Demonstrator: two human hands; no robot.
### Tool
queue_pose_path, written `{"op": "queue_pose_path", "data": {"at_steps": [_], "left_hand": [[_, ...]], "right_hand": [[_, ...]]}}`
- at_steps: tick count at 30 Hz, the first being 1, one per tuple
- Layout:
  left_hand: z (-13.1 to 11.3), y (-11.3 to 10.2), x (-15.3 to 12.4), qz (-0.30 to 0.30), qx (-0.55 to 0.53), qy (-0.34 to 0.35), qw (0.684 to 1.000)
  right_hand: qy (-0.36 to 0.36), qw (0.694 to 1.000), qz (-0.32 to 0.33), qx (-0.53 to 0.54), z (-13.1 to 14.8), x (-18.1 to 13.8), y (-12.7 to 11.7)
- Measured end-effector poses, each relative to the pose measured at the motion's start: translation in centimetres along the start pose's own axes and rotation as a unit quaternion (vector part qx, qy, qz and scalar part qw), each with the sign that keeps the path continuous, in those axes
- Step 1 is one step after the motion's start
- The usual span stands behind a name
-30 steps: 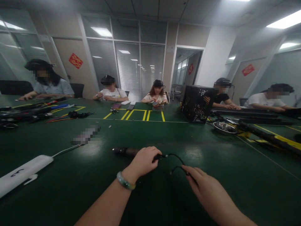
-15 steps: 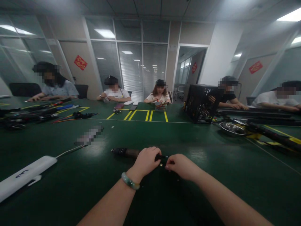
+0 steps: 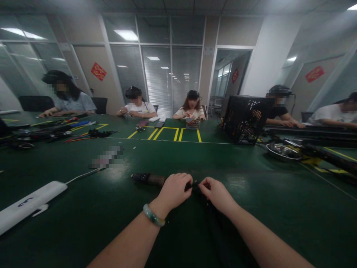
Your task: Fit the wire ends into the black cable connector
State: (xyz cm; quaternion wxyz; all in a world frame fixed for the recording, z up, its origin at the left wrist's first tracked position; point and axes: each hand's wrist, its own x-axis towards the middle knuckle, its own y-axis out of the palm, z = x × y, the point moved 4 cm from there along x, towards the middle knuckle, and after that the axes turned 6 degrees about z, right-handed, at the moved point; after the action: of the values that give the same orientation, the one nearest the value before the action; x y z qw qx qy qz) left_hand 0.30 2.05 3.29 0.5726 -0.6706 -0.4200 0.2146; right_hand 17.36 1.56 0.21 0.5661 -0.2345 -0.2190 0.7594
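My left hand (image 3: pixel 177 190), with a green bangle on its wrist, is closed around the right end of a dark cylindrical tool (image 3: pixel 152 179). That tool has a brownish middle and a narrower left end. A slim black end part pokes out past my left fingertips. Facing it, my right hand (image 3: pixel 213 190) is closed in a pinch at the tip of this part. Beside the right fingertips a tiny gold-coloured piece (image 3: pixel 196 181) shows; whether the fingers touch it I cannot tell. Below my right hand a dark strip, hard to make out, runs down the table.
A white power strip (image 3: pixel 33 204) with a cable leads to a phone-like slab (image 3: pixel 107 158). At right stand a black computer case (image 3: pixel 245 119) and a metal bowl (image 3: pixel 283 153). Dark tools and wires (image 3: pixel 47 132) lie at left. Several people sit across the green table (image 3: pixel 167 158).
My right hand has moved slightly up and pinches closer to my left hand. The tiny gold-coloured piece has risen from below the black end to its tip. The view has shifted slightly.
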Motion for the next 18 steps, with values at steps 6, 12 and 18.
{"op": "queue_pose_path", "data": {"at_steps": [6, 12, 18], "left_hand": [[0.0, -0.2, -0.1, 0.009, -0.017, 0.013, 1.0], [0.1, -0.2, 0.1, 0.008, -0.026, 0.018, 0.999], [0.3, 0.1, 0.1, 0.008, -0.028, 0.019, 0.999]], "right_hand": [[-0.008, 1.0, 0.022, -0.011, 0.0, 0.0, 0.0], [-0.063, 0.996, -0.018, -0.066, 0.6, -0.1, -0.2], [-0.08, 0.993, -0.023, -0.078, 1.1, -0.3, 0.1]]}}
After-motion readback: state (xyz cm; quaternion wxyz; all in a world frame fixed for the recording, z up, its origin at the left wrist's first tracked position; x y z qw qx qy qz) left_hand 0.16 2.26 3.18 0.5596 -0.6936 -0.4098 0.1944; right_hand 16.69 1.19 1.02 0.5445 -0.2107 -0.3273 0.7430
